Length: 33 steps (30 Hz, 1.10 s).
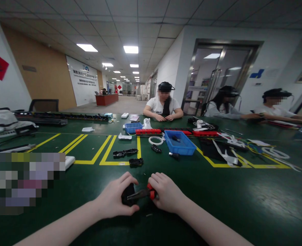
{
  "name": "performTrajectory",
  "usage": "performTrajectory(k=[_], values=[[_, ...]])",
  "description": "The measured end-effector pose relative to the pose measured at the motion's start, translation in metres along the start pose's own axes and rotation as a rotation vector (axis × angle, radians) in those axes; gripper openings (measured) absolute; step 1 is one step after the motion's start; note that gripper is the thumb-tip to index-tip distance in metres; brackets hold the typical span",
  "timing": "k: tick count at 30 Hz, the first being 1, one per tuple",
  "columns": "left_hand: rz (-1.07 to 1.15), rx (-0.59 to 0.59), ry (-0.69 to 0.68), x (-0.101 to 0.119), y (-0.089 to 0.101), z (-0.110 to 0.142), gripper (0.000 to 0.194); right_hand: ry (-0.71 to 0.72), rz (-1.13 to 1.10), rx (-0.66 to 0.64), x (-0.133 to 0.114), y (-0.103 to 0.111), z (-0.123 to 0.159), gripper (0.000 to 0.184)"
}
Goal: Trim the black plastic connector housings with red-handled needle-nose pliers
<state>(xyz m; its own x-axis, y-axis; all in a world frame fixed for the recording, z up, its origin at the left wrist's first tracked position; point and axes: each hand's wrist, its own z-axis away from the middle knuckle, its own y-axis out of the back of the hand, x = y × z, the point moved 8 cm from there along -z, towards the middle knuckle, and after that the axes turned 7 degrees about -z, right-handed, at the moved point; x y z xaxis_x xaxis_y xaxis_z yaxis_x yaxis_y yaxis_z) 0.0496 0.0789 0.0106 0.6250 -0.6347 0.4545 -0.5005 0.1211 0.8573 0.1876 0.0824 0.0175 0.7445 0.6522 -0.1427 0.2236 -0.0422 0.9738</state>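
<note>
Low over the green table, my left hand (117, 196) is closed around a small black part (127, 191), its thumb and fingers gripping the sides. My right hand (165, 191) holds a pair of pliers (140, 194) by red-and-black handles, mostly hidden under the fingers. The metal jaws point left and reach the black part; whether they bite on it I cannot tell. Just beyond my hands lie a short black piece (135, 162) and a longer black piece (125, 152).
A blue bin (180, 150) stands ahead, with a smaller blue bin (133, 128) behind it. Red strips (148, 132) and a white ring (156, 140) lie near. A person (163, 104) sits opposite; two more sit at right. White and black parts (226, 155) clutter the right side.
</note>
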Motion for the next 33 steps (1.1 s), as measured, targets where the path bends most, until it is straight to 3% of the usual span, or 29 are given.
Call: performTrajectory(k=[11,21,26,33], values=[[0.053,-0.125,0.017,-0.004,-0.004,-0.003,0.038,0.001,0.006,-0.009,0.0,-0.002,0.0,0.021],[0.05,-0.142,0.008,0.003,0.0,-0.001,0.033,0.018,0.005,0.026,-0.001,-0.001,0.0,0.018],[0.073,-0.16,0.039,0.007,0.005,0.0,0.038,0.01,-0.007,0.043,0.001,-0.001,0.0,0.018],[0.113,-0.097,0.064,-0.001,0.005,0.0,0.06,-0.007,-0.051,0.061,0.002,0.0,0.0,0.017]])
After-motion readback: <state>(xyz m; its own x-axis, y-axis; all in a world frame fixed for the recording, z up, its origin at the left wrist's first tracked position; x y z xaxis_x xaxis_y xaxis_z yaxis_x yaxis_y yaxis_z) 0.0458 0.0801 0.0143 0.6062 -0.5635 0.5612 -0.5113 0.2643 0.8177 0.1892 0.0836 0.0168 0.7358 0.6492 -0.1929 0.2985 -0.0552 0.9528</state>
